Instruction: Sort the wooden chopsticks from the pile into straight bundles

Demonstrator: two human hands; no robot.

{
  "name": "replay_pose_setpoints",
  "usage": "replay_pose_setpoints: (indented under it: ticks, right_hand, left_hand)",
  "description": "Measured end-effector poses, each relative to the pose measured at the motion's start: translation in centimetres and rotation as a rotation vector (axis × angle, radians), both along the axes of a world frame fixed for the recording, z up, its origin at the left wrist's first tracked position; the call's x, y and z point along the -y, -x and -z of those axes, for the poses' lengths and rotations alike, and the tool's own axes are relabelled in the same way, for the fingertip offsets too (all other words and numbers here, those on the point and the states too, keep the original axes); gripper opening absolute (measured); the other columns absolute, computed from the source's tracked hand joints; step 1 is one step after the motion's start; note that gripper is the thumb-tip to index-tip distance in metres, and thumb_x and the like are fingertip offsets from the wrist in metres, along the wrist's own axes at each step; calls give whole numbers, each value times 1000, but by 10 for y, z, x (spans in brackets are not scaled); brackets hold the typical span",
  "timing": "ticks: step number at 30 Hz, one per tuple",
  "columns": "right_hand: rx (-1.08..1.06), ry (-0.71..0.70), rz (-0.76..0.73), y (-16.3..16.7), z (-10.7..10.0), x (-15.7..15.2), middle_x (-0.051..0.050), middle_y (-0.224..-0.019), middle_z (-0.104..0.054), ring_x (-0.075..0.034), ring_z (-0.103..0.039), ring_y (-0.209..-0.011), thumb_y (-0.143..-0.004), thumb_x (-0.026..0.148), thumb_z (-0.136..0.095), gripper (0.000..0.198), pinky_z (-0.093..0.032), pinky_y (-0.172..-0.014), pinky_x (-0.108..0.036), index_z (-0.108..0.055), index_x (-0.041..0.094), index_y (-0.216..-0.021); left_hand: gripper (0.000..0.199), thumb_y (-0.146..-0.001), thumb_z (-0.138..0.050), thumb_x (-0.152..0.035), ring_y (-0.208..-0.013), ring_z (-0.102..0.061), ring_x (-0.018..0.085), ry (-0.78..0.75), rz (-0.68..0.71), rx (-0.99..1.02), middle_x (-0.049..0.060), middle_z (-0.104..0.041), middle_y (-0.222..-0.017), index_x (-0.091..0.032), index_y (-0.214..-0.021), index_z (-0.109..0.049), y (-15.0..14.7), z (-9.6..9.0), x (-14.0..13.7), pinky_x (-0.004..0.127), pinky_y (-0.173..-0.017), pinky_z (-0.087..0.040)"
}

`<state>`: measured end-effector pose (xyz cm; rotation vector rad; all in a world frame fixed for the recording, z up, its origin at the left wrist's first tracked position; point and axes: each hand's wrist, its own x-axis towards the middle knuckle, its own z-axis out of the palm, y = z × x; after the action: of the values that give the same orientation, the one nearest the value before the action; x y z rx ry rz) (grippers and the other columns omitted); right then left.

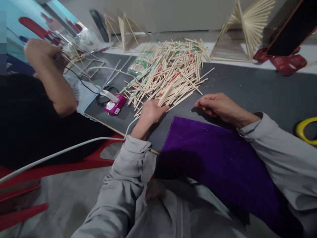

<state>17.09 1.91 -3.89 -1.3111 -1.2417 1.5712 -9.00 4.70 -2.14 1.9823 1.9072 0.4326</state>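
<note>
A: Nearest item?
B: Purple cloth (218, 158), spread between the forearms, its far edge running toward the space between the hands.
A: Left hand (151, 114), state of grip?
B: Holding. Fingers and thumb are closed around a small bundle of pale sticks (165, 95), which slants up and away, at the near edge of the main heap.
A: Right hand (218, 107)?
B: Over the worktop (257, 86), just beyond the cloth and apart from the sticks. Grip narrow, fingers curled inward; cannot tell whether they are fully closed or pinch anything.
A: To either side?
B: Yellow ring (299, 132) at the right margin, partly cut off. Left of the heap, a purple power block (116, 105) with a white plug in it.
A: The heap itself?
B: Stick heap (175, 69), loose, lying in many directions on the worktop, a few red and green strips among it. A clear wrapped pack (143, 62) adjoins its far left side.
A: Beyond?
B: A co-worker's bent arm (55, 79) is raised at left. Along the back, a stick frame (121, 33) at left; at right, a fan-shaped stick structure (255, 24), with red packets (288, 62) beside it.
</note>
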Motion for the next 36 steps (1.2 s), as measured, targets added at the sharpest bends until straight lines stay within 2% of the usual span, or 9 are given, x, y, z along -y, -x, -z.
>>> replay_pose_setpoints:
  ticks: [4, 8, 10, 13, 18, 22, 27, 31, 36]
  right_hand:
    - [12, -5, -15, 0, 2, 0, 1, -51, -44, -6, -35, -43, -90, 24, -64, 17, -21, -38, -19, -73, 13, -82]
    - [-23, 3, -43, 2, -2, 3, 1, -54, -45, -6, -37, -44, -91, 23, -61, 17, -23, -39, -18, -72, 11, -85]
    - [-88, 30, -39, 2, -8, 5, 1, -59, -47, -5, -38, -44, -91, 22, -61, 15, -23, -38, -18, -71, 11, -86]
    - [-253, 60, -1, 0, -17, 6, 0, -66, -50, -4, -38, -45, -90, 19, -60, 14, -24, -37, -17, -70, 9, -89]
    - [-339, 69, 28, -5, -16, -1, -1, -64, -51, -5, -38, -44, -95, 26, -57, 25, -24, -35, -18, -66, 9, -80]
    - [-274, 110, -28, -5, -9, -5, -2, -63, -54, -6, -40, -43, -99, 40, -54, 37, -25, -33, -18, -66, 10, -80]
    - [-176, 107, -77, -2, -11, -3, 0, -60, -51, -4, -37, -40, -93, 18, -57, 19, -23, -33, -18, -67, 10, -80]
    - [-147, 171, -94, -1, -16, -2, 1, -59, -47, -4, -35, -38, -92, 15, -53, 21, -20, -33, -18, -65, 10, -76]
    - [-86, 153, -89, 2, -24, 2, 0, -60, -49, -4, -36, -42, -88, 12, -54, 16, -21, -35, -18, -68, 9, -81]
  left_hand:
    - [24, -75, -71, -40, -69, -58, 16, -38, -38, 199, 3, -65, -68, -18, -83, -75, 11, -6, -10, 27, -59, -40]
    - [18, -70, -76, -33, -59, -51, 11, -116, -54, 351, 0, -60, -62, -16, -76, -72, 4, -24, -20, 23, -50, -34]
    - [18, -68, -77, -30, -49, -44, 7, -61, -43, 577, -2, -57, -59, -16, -76, -70, -11, -37, -19, 21, -43, -29]
    - [19, -69, -78, -27, -39, -36, 3, 163, 85, 911, -4, -57, -58, -14, -79, -68, -45, -47, -9, 19, -37, -22]
    - [23, -72, -81, -24, -35, -34, -1, 451, 177, 1243, -5, -56, -56, -14, -70, -60, -95, -23, -4, 15, -33, -20]
    - [20, -81, -74, -19, -33, -33, -2, 598, 147, 1302, -4, -53, -50, -13, -67, -59, -107, 3, -13, 12, -32, -20]
    - [23, -80, -73, -17, -32, -35, -1, 584, 111, 1335, -5, -52, -47, -14, -64, -57, -104, 13, -19, 11, -31, -23]
    - [20, -80, -72, -13, -31, -37, -2, 476, -16, 1438, -7, -56, -54, -15, -69, -56, -101, 13, -22, 12, -29, -22]
    - [23, -77, -76, -13, -33, -40, 0, 363, -4, 1434, -8, -54, -51, -16, -69, -55, -100, 12, -18, 12, -29, -24]
